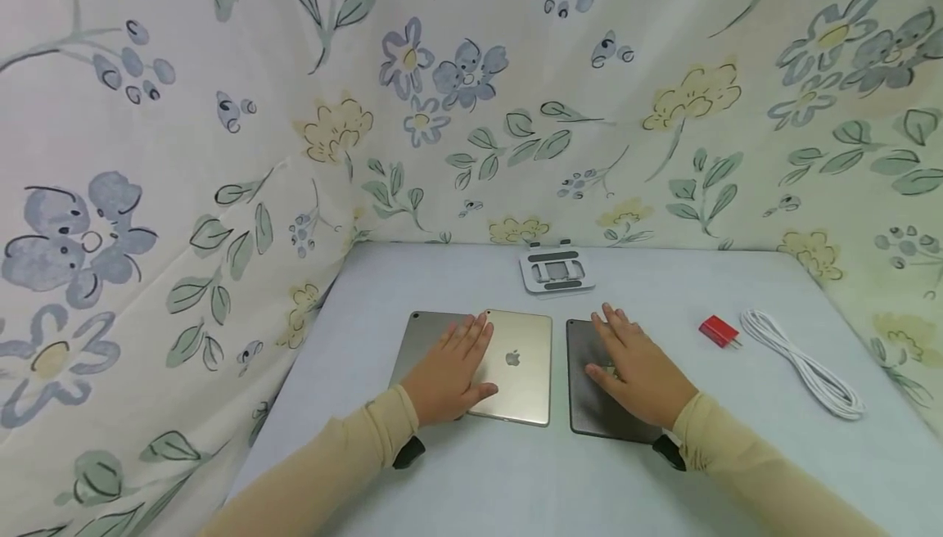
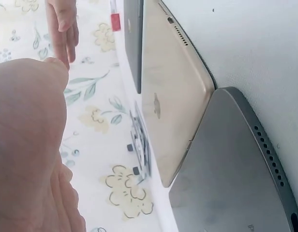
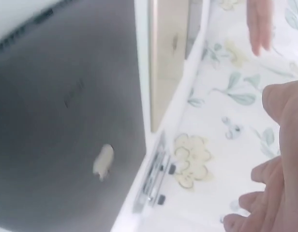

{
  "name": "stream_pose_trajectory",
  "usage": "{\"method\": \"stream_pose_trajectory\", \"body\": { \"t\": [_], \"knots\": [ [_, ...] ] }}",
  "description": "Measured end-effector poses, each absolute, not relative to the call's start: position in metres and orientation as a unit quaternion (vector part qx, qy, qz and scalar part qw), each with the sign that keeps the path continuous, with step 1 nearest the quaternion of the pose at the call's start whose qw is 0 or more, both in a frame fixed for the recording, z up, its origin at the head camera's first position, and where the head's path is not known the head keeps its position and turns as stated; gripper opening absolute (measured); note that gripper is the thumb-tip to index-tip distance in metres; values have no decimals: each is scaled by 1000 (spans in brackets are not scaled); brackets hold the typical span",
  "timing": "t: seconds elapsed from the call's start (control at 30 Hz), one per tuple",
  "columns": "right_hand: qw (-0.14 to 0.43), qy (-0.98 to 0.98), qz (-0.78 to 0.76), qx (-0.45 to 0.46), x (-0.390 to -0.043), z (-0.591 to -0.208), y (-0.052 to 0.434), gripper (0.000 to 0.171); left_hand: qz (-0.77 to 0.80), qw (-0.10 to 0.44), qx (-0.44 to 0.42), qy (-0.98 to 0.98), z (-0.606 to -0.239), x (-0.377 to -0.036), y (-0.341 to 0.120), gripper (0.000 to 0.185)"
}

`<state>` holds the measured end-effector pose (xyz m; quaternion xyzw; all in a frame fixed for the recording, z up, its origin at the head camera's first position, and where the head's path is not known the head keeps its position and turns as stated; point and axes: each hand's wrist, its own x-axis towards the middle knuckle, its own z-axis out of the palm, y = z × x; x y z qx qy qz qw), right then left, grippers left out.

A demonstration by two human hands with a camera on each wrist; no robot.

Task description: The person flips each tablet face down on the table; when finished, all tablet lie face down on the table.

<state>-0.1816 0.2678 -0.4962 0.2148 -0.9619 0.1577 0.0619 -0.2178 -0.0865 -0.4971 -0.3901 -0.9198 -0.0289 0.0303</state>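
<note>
Three tablets lie face down (side by side), the left hand (image 1: 448,369) flat across the grey tablet (image 1: 420,340) and gold tablet (image 1: 518,365), the right hand (image 1: 637,365) flat on the dark tablet (image 1: 589,406), nothing gripped or lifted yet.

A pale grey-blue bench (image 1: 516,480) carries everything. Three tablets lie face down near its middle: a grey tablet (image 1: 421,340) at the left, a gold tablet (image 1: 521,365) overlapping its right edge, and a dark tablet (image 1: 589,406) just beside the gold one with a narrow gap between. Behind them, near the back edge, lies a folded silver stand (image 1: 556,269). To the right lie a red plug (image 1: 718,331) and, near it, a coiled white cable (image 1: 803,365).
</note>
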Motion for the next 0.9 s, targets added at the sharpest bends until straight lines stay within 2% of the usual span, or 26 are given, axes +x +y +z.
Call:
{"method": "stream_pose_trajectory", "body": {
  "t": [0.2,0.4,0.9],
  "knots": [
    [33,-959,179,216,-173,-491,266,82,-32,19,-398,-917,-506,-214,-89,90],
    [39,-957,184,219,-168,-498,261,79,-52,2,-404,-913,-517,-215,-89,88],
    [34,-954,196,222,-166,-504,255,78,-63,-2,-399,-915,-519,-214,-90,87]
  ]
}}
